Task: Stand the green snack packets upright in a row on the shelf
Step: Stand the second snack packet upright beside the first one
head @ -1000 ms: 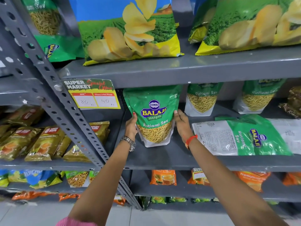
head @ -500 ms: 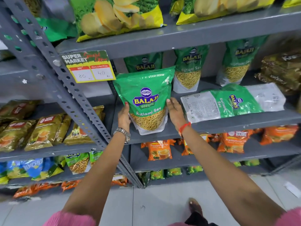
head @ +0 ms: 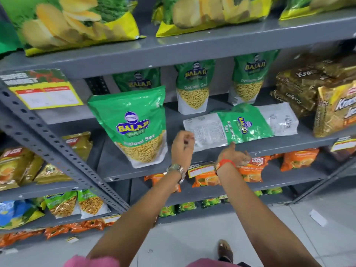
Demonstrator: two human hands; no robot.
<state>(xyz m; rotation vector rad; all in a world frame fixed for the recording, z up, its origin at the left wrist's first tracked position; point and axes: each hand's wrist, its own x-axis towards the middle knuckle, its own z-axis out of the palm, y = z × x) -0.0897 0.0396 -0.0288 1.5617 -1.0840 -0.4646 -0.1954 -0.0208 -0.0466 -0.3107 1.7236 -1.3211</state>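
A green Balaji Ratlami Sev packet (head: 133, 124) stands upright at the front left of the grey middle shelf (head: 111, 164), with no hand on it. Three more green packets (head: 140, 81) (head: 193, 87) (head: 248, 76) stand in a row at the back. One green packet (head: 244, 122) lies flat on its side to the right. My left hand (head: 182, 143) hovers by that flat packet's left end, fingers loosely bent, holding nothing. At the shelf's front edge, just below the flat packet, is my right hand (head: 234, 155), spread and empty.
Brown biscuit packs (head: 300, 87) and a gold one (head: 335, 110) crowd the shelf's right end. Big chip bags (head: 77, 22) sit on the shelf above. A slotted steel post (head: 57, 151) slants across the left. Orange packets (head: 296, 158) fill the shelf below.
Both hands have let go of the front upright packet and moved right, toward the packet lying flat. The released packet stays standing. The view has dropped and shifted right.
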